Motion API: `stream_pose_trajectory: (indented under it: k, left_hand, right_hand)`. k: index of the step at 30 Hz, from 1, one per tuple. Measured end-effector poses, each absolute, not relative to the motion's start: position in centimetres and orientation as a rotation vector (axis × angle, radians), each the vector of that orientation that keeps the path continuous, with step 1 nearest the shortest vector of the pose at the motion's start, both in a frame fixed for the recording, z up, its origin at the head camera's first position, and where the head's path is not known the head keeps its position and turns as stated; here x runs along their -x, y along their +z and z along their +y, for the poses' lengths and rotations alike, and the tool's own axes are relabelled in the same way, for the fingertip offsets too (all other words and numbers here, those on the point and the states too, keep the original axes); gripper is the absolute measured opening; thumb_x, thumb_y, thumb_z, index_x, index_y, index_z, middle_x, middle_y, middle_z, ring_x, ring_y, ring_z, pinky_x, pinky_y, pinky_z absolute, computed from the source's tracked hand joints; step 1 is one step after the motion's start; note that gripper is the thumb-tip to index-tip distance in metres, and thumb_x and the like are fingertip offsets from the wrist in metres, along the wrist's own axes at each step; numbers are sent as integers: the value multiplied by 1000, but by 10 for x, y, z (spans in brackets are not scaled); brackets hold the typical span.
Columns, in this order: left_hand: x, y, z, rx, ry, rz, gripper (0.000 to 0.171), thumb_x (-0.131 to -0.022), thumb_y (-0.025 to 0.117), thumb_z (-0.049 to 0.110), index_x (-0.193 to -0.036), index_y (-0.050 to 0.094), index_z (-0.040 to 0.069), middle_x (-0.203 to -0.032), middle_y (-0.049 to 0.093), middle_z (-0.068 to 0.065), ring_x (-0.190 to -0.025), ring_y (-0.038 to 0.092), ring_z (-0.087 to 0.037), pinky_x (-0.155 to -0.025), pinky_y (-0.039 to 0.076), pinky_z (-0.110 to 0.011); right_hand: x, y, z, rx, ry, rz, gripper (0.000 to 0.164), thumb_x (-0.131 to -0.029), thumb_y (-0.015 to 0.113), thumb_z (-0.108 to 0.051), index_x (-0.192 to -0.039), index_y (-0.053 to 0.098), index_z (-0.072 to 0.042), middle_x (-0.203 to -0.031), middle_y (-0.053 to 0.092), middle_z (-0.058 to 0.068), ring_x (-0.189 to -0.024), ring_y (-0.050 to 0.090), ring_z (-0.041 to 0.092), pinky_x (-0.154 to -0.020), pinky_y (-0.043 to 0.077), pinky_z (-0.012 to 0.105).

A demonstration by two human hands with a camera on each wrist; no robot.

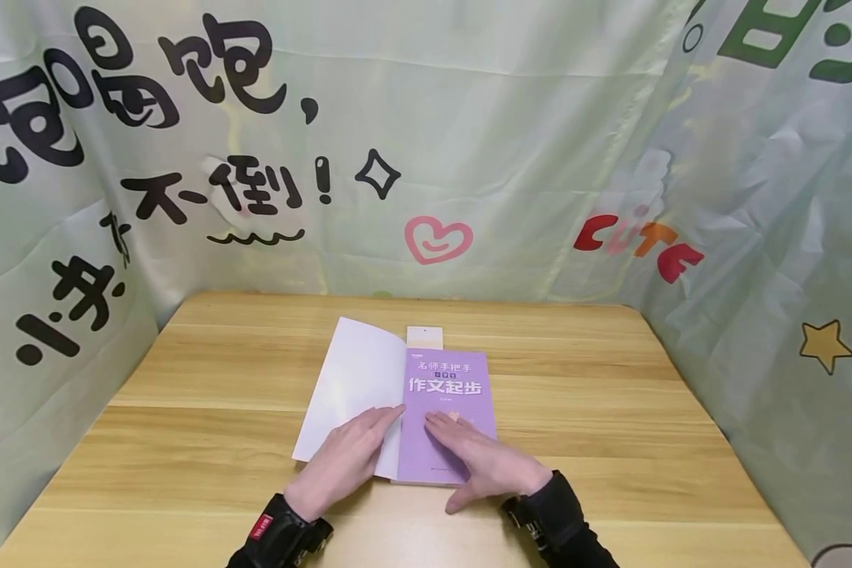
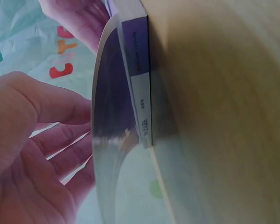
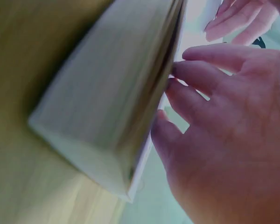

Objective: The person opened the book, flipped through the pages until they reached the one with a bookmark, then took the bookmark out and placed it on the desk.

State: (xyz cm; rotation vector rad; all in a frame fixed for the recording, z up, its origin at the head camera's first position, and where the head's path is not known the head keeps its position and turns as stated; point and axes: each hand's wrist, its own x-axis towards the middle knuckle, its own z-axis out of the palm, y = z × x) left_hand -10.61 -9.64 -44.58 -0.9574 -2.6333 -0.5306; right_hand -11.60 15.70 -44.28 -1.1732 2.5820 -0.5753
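A thick book (image 1: 440,454) lies on the table with its front cover (image 1: 358,367) turned over to the left, white inner side up. Its purple title page faces up on the right. My left hand (image 1: 348,454) rests on the white cover near the spine, fingers fairly straight. On the purple page lies my right hand (image 1: 486,461), fingers extended and thumb spread off the lower edge. In the left wrist view the opened cover (image 2: 102,130) bows away from the spine (image 2: 135,70). The right wrist view has the page block (image 3: 102,88) beside the right fingers (image 3: 196,79).
A small white card-like piece (image 1: 424,338) sticks out past the book's top edge. The wooden table (image 1: 575,379) reaches back to a printed cloth (image 1: 511,142) that hangs behind it and along both sides.
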Motion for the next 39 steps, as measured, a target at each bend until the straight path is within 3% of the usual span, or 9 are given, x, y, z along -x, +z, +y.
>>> stream_pose_trajectory:
  k: [6, 19, 32, 39]
  left_hand:
    - [105, -451, -94, 990, -517, -2660, 46, -86, 62, 2, -132, 56, 1, -128, 59, -18, -117, 55, -30, -96, 51, -44]
    - [105, -457, -87, 1125, -451, -2661, 35, -88, 59, 6, -122, 62, -2, -128, 60, -18, -123, 51, -28, -108, 39, -45]
    - [100, -456, -84, 1168, -384, -2786, 54, -90, 61, 39, -128, 60, 1, -138, 53, -14, -132, 41, -26, -113, 28, -49]
    - [98, -452, -82, 1189, -347, -2776, 60, -83, 67, 43, -127, 61, 2, -138, 53, -14, -130, 43, -25, -113, 28, -50]
  right_hand:
    - [119, -443, 160, 1154, -608, 2586, 95, -69, 81, -26, -146, 35, 4, -155, 24, 20, -140, 20, 35, -115, 21, 52]
    - [122, -441, 166, 1146, -687, 2533, 87, -72, 80, -26, -144, 40, 3, -155, 25, 17, -141, 17, 35, -114, 21, 56]
    - [123, -441, 168, 1129, -713, 2512, 85, -72, 80, -27, -143, 43, 0, -156, 25, 14, -141, 18, 35, -113, 22, 57]
    - [123, -440, 168, 1130, -718, 2515, 83, -72, 80, -28, -142, 45, -1, -155, 28, 13, -140, 20, 35, -112, 24, 57]
